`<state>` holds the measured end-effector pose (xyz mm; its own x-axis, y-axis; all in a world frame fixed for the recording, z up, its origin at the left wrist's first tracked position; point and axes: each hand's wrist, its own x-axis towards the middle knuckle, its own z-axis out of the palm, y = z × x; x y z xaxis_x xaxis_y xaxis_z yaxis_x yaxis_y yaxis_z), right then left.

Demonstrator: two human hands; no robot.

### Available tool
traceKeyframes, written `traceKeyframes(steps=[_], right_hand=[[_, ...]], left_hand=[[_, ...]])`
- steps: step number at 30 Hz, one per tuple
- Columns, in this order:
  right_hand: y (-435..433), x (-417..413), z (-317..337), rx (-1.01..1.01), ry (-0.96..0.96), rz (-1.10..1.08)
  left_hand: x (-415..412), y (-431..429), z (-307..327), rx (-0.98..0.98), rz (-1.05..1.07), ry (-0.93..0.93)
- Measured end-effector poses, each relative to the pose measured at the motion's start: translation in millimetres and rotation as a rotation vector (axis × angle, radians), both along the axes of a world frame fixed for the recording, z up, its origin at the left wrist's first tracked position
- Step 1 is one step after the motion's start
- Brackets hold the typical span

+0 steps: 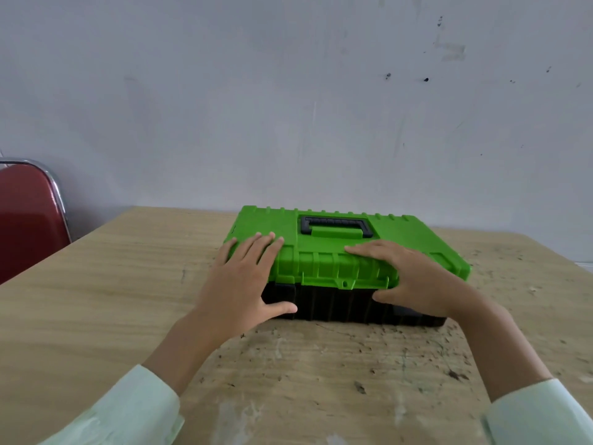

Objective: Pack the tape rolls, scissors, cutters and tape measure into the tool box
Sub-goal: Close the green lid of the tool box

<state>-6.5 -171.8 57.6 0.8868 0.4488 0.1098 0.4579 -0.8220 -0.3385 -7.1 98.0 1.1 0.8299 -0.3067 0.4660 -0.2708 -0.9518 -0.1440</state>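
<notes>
The tool box (pixel 340 268) sits on the counter (pixel 128 300), green lid (pixel 394 232) down, contents hidden. Left hand (pixel 244 277) and right hand (pixel 414 277) press on the lid, fingers straight, thumbs against the black base.

A pale wood-grain bench (pixel 96 300) fills the lower view; its top is worn towards the near right corner, pitted with dark specks and whitish patches. A red padded chair (pixel 25 220) with a chrome frame stands past the left edge. A scuffed grey-white wall (pixel 288 107) rises behind the far edge, dark-spotted at upper right
</notes>
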Motion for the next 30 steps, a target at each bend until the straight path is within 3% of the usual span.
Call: traceKeyframes(steps=[8, 14, 18, 25, 30], right_hand=[[-9.8, 2.9, 9.7, -0.048, 0.064, -0.067], [-24.4, 3.5, 3.8, -0.131, 0.001, -0.063], [-33.5, 2.0, -3.3, -0.046, -0.03, -0.107], [-27.0, -2.0, -31.6, -0.088, -0.348, -0.185], [-26.9, -3.9, -35.2, -0.12, -0.344, -0.196]], left_hand=[[-1.1, -2.5, -2.8, -0.017, 0.028, -0.06], [-2.2, -5.4, -5.6, -0.075, 0.053, -0.074], [-3.3, -6.6, -5.1, -0.101, 0.06, -0.062], [-6.3, -6.9, -3.8, -0.116, 0.05, -0.044], [-7.3, -8.2, -3.6, -0.061, 0.066, -0.065]])
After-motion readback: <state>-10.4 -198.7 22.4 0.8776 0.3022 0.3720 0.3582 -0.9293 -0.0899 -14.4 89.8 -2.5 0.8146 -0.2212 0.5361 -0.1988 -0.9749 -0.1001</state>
